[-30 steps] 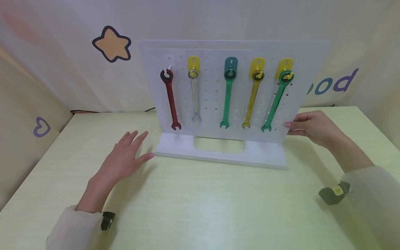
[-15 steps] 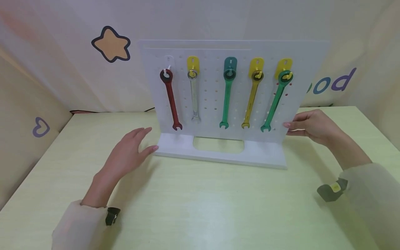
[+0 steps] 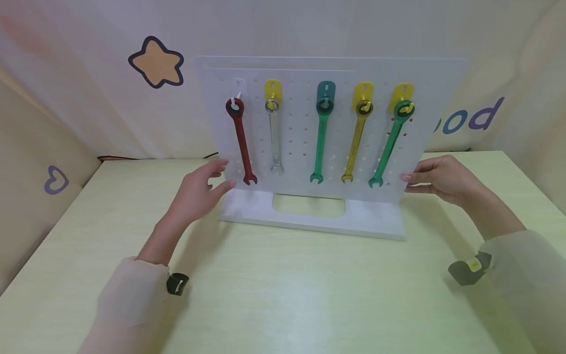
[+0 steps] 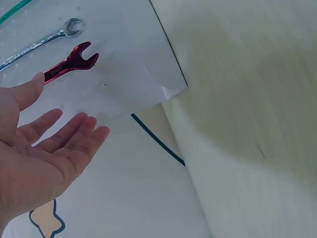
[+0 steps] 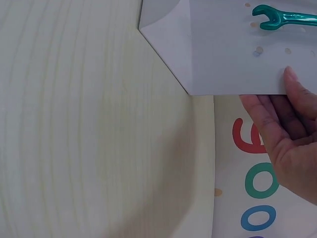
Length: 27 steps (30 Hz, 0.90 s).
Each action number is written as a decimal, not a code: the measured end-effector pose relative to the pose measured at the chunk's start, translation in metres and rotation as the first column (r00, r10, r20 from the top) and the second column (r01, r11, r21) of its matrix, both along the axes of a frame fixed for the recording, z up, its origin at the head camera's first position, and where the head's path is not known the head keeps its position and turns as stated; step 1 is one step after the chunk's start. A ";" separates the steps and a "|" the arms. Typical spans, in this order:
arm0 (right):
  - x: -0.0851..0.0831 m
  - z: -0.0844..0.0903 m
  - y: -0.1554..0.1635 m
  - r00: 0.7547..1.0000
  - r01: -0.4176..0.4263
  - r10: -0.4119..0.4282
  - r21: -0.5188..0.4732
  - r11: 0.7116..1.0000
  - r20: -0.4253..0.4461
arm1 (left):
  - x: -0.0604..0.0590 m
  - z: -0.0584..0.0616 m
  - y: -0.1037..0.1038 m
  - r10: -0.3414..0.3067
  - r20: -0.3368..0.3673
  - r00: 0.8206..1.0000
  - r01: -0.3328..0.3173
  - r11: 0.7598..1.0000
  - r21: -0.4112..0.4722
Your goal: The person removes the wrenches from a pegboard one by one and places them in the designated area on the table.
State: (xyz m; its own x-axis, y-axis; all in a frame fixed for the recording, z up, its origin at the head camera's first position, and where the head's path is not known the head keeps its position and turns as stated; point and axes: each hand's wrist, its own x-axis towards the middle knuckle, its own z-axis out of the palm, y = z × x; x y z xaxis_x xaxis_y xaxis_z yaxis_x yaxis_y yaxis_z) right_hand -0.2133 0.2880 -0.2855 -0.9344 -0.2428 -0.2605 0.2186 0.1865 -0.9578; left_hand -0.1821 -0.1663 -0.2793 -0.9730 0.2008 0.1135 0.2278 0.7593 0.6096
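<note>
Pale sleeves (image 3: 132, 295), each with a dark piece (image 3: 178, 284), perhaps a strap.

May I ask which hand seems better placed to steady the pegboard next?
Probably the right hand: its thumb is on the front of the pegboard, fingers tucked behind its edge. The left hand, thumb and fingers apart, shows no clear grip at the opposite edge.

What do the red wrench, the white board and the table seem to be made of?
Red wrench: probably metal with a glossy red finish, judging by its sharp highlights.
White board: painted metal or plastic, I can't tell which; it looks smooth and evenly coloured.
Table: wood or wood-look laminate, given its pale grain-like streaks.
</note>
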 end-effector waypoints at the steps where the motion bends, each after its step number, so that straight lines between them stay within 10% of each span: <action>1: 0.000 0.000 0.000 1.000 0.001 -0.001 0.000 1.000 0.001 | -0.002 0.000 0.002 0.007 0.005 1.000 -0.007 1.000 0.024; 27: -0.004 0.000 0.001 1.000 -0.014 0.014 -0.003 1.000 0.020 | -0.026 0.018 0.023 0.016 0.024 1.000 -0.024 0.924 0.382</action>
